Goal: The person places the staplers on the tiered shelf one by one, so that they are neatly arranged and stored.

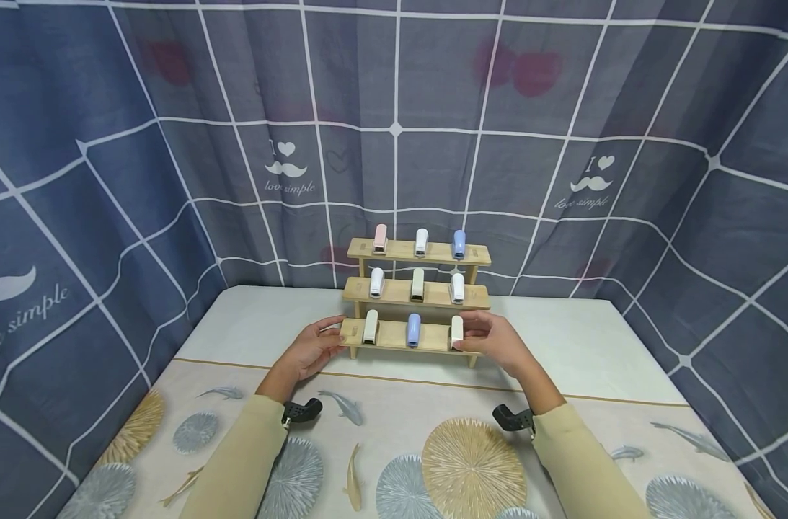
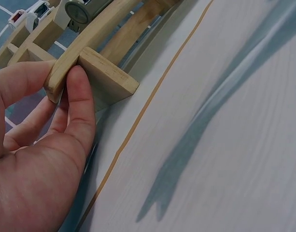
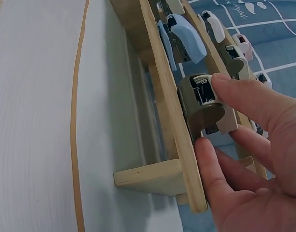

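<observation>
A three-tier wooden stand (image 1: 391, 334) holds small staplers, three on each tier. My left hand (image 1: 312, 349) pinches the left end of the lowest board (image 2: 73, 60), with the thumb on one face and a finger against the other. At the opposite end, my right hand (image 1: 497, 339) grips the cream stapler (image 1: 456, 330) on the same tier. In the right wrist view, the thumb lies on top of this stapler (image 3: 205, 113) and fingers curl at its far side. A blue stapler (image 1: 414, 329) stands mid-tier, and another cream stapler (image 1: 370, 326) stands near my left hand.
The middle tier carries a green stapler (image 1: 417, 284) between two white ones. Up top are a pink stapler (image 1: 380, 238), a white one (image 1: 422, 242) and a blue one (image 1: 458, 244). Grid-patterned curtains (image 1: 432, 173) rise behind the stand. A patterned cloth (image 1: 394, 411) covers the table's front.
</observation>
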A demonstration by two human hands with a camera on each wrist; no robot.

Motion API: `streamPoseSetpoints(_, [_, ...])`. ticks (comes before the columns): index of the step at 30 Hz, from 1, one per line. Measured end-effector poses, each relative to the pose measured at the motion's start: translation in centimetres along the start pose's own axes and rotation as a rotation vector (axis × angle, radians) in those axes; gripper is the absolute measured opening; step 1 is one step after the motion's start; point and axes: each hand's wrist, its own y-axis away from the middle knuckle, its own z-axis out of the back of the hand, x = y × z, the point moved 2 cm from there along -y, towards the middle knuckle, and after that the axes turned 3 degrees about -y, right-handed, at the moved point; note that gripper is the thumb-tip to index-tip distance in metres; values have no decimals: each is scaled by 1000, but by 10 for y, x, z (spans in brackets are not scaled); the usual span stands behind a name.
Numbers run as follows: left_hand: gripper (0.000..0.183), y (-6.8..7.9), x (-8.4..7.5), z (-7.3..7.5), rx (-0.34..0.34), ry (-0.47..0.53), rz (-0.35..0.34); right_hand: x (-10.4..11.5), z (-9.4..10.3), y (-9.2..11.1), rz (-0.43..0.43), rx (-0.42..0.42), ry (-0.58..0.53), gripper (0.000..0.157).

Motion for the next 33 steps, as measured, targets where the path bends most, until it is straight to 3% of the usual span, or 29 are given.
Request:
streamPoseSetpoints(6, [67, 2, 0, -1, -21, -26, 16, -33, 1, -14, -2, -15, -26, 68])
streamPoseSetpoints(33, [66, -4, 1, -3, -23, -7, 12, -31, 3, -14, -12, -20, -39, 68])
